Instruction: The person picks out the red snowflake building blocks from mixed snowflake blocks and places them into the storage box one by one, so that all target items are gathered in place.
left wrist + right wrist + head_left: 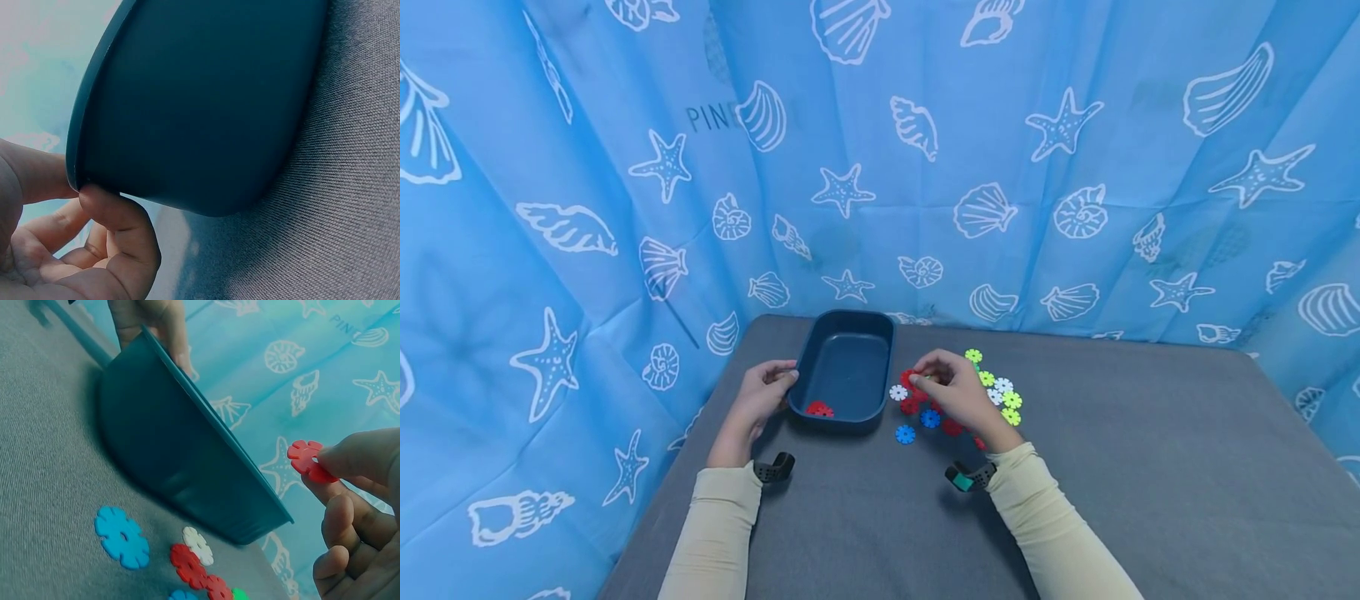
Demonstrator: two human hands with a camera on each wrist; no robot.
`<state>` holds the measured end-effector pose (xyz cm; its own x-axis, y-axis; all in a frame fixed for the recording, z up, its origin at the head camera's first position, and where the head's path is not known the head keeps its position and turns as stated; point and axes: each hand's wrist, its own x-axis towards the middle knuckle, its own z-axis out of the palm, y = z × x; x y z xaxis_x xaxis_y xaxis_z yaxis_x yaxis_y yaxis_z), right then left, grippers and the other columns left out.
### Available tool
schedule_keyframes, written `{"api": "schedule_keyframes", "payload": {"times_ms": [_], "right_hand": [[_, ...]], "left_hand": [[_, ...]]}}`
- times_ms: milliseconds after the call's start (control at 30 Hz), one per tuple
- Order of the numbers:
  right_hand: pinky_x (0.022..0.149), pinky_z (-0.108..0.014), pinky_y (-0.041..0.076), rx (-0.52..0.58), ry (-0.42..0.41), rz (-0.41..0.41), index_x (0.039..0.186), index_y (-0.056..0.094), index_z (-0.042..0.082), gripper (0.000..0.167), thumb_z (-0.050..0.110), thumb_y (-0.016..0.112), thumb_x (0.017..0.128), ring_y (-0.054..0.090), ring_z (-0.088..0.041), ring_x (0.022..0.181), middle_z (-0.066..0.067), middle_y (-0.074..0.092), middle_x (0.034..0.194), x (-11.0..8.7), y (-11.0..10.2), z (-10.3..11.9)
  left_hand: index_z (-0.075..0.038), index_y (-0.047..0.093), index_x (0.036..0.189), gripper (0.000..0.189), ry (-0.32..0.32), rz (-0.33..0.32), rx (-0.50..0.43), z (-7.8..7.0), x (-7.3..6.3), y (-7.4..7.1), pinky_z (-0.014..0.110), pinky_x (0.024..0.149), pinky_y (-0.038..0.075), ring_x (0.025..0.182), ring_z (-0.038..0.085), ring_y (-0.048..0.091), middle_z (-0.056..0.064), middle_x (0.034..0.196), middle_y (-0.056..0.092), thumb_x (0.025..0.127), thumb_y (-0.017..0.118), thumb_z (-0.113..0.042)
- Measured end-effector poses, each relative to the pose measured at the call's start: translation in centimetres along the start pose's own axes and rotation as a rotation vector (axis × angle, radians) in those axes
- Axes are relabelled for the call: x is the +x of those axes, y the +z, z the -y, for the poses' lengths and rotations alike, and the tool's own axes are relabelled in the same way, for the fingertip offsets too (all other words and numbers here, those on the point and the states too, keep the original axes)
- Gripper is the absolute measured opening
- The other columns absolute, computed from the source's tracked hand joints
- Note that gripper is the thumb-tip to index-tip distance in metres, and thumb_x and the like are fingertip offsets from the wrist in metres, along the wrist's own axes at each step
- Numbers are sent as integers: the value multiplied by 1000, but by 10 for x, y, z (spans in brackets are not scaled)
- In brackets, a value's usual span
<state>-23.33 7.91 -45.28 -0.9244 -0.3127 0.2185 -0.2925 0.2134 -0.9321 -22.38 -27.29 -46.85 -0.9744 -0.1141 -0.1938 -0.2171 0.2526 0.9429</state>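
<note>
A dark blue rectangular plastic tub (853, 365) stands on the table, with red notched discs (819, 409) in its near left corner. My left hand (758, 398) pinches the tub's rim at the left side, thumb and forefinger on the edge in the left wrist view. Between thumb and forefinger, my right hand (962, 396) pinches a red notched disc (304, 456) to the right of the tub, raised over the loose pieces. Under and around that hand lie more flat notched discs, among them a white one (898, 392) and a blue one (906, 434).
Yellow-green discs (1012, 400) and white discs (1003, 385) are scattered beyond the right hand. A grey cloth (1112, 467) covers the table. Behind it hangs a blue curtain (880, 125) with white shell and starfish prints. Each wrist wears a dark strap.
</note>
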Motion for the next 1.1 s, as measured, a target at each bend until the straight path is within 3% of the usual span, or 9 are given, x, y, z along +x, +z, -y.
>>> {"api": "schedule_keyframes", "payload": {"times_ms": [100, 267, 467, 567, 733, 967, 1100], "right_hand": [[72, -26, 55, 13, 4, 6, 109, 71, 4, 15, 17, 74, 101, 64, -50, 92, -17, 75, 102, 1, 3, 1], [69, -27, 53, 12, 13, 6, 109, 72, 5, 15, 18, 74, 101, 62, -52, 90, -18, 75, 100, 2, 8, 3], [71, -26, 54, 31, -5, 19, 109, 71, 2, 14, 15, 73, 102, 63, -48, 90, -20, 74, 101, 4, 15, 5], [72, -24, 53, 40, -18, 13, 107, 72, 1, 14, 13, 74, 101, 65, -36, 85, -21, 74, 100, 6, 17, 4], [70, -24, 52, 48, -24, 18, 108, 72, 1, 14, 14, 73, 101, 65, -25, 82, -22, 74, 99, 8, 22, 2], [69, -34, 56, 72, -19, 37, 110, 72, 3, 12, 12, 71, 102, 66, -42, 86, -17, 75, 99, 11, 28, -2], [69, -39, 57, 77, -16, 30, 111, 72, 2, 13, 11, 71, 102, 67, -41, 84, -18, 76, 99, 12, 31, -2]], "left_hand": [[-11, 60, 148, 42, -5, 1, -3, 0, 0, 0, 39, 96, 56, 118, 28, 61, 17, 137, 61, 110, 59, -29], [-11, 60, 148, 42, -10, 3, -4, 1, 0, -1, 37, 94, 56, 118, 28, 61, 17, 138, 61, 110, 59, -30], [-11, 60, 147, 41, -12, -1, -13, 0, 0, 0, 43, 99, 56, 119, 28, 62, 17, 137, 62, 110, 60, -29], [-12, 61, 146, 41, -17, -4, -16, -1, 1, 0, 45, 100, 56, 120, 28, 62, 17, 138, 62, 110, 60, -29], [-12, 62, 145, 39, -15, -5, -16, -1, 1, 1, 38, 93, 57, 115, 27, 63, 16, 135, 63, 110, 60, -28], [-10, 61, 146, 39, 8, -1, -16, 1, 1, 0, 31, 82, 55, 102, 21, 62, 14, 128, 64, 110, 59, -26], [-10, 61, 146, 40, 13, -3, -12, 1, 1, -1, 31, 83, 54, 104, 21, 62, 15, 129, 64, 110, 59, -27]]}}
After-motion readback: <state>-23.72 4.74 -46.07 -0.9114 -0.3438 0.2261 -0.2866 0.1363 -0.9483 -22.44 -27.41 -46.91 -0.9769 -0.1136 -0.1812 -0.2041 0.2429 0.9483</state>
